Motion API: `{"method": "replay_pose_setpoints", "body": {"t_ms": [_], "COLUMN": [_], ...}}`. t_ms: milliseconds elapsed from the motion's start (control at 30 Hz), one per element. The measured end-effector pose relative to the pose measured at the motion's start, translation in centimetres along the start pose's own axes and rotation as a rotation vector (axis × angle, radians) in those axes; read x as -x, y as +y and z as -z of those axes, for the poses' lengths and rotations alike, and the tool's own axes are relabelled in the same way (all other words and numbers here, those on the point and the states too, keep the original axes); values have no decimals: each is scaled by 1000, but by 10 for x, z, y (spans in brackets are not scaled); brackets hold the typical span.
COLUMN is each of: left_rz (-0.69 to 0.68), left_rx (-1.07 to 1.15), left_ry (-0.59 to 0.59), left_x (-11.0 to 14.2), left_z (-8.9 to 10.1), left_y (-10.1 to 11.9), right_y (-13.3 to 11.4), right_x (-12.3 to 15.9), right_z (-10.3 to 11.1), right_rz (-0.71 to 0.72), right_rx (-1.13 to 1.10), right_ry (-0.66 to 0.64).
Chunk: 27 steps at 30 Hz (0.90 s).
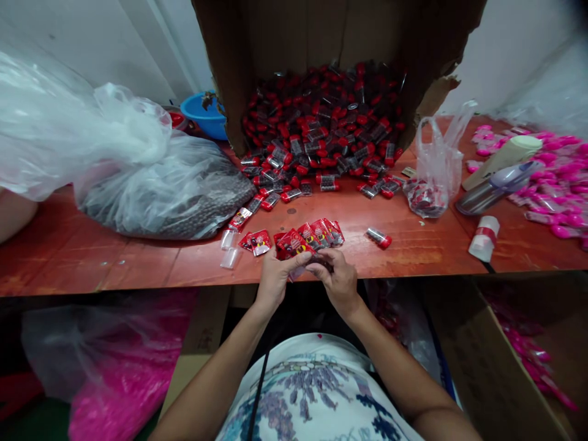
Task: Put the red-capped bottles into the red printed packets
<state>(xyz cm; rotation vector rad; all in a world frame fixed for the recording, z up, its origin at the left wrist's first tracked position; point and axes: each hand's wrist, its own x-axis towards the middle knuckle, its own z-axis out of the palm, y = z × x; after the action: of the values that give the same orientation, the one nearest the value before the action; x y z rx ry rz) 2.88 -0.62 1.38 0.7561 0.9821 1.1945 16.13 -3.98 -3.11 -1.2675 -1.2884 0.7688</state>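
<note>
Pinching a dark, partly hidden item [323,261] in the right hand's [339,278] narrow grip, right at the desk's [404,254] front edge; gripping a clear piece [296,273] in the left hand [274,275], just before fanned red packets [319,233]!

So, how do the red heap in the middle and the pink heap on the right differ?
The red heap sits mostly inside a torn cardboard box, spilling out its front; the pink heap spreads over the table. The red heap's pieces show dark contents, while the pink heap's look pale. Both are loose jumbles of small pieces.
</note>
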Motion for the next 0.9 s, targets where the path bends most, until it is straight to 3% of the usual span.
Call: {"method": "replay_pose_setpoints", "body": {"t_ms": [233, 400, 500, 600, 733, 900], "left_rz": [-48, 19, 6, -91, -142, -75], "left_rx": [9, -4, -41, -68, -83, -18], "left_ry": [55, 29, 27, 65, 122, 73], "left_x": [-11, -9, -5, -4, -4, -3], "left_z": [14, 13, 9, 7, 10, 11], "left_y": [12, 15, 14, 11, 7, 8], "right_y": [-13, -15, -14, -15, -18, -22], "right_x": [-3, -2, 5, 13, 15, 10], "right_z": [2, 2, 0, -4, -10, -8], "right_rz": [-167, -327, -204, -69, -229, -357], "right_rx": [-240, -446, -283, -114, -296, -466], "right_ry": [-219, -161, -87, -30, -71, -33]}}
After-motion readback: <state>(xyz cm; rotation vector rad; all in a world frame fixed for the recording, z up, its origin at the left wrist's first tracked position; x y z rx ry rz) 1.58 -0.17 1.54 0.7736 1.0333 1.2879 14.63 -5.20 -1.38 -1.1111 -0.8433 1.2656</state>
